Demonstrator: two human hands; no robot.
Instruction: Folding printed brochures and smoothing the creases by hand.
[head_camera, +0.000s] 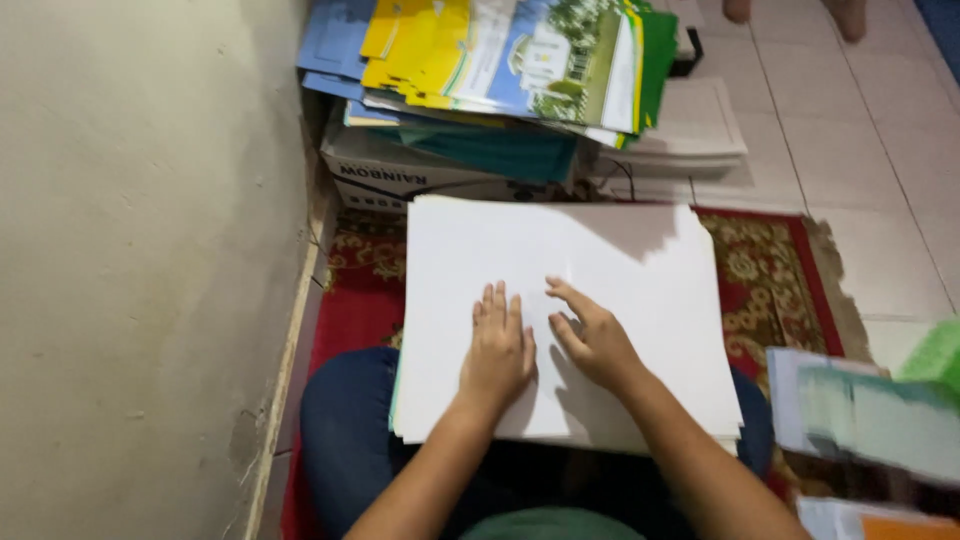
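I sit with a thick stack of white paper (560, 300) across my lap, filling the middle of the frame. My left hand (497, 350) lies flat on the top sheet, palm down, fingers together and stretched toward the top of the frame; it grips nothing. My right hand (592, 338) rests just beside it on the same sheet, fingers spread and slightly curled, with the fingertips (556, 289) pressing the paper; it too closes on nothing. The two hands are near each other but apart.

My knees in dark blue trousers (345, 430) show under the lower corners of the stack. Beneath me lies a red patterned rug (765, 275), showing at the right and left of the paper. At the upper middle of the frame a heap of coloured printed folders (510, 60), yellow, blue and green, sits on a white cardboard box (400, 175), just beyond the far edge of the paper. A plain wall (140, 250) fills the left side. Pale floor tiles (880, 150) take the upper right. At the lower right edge sits a blurred pile of pale green and white papers (870, 415).
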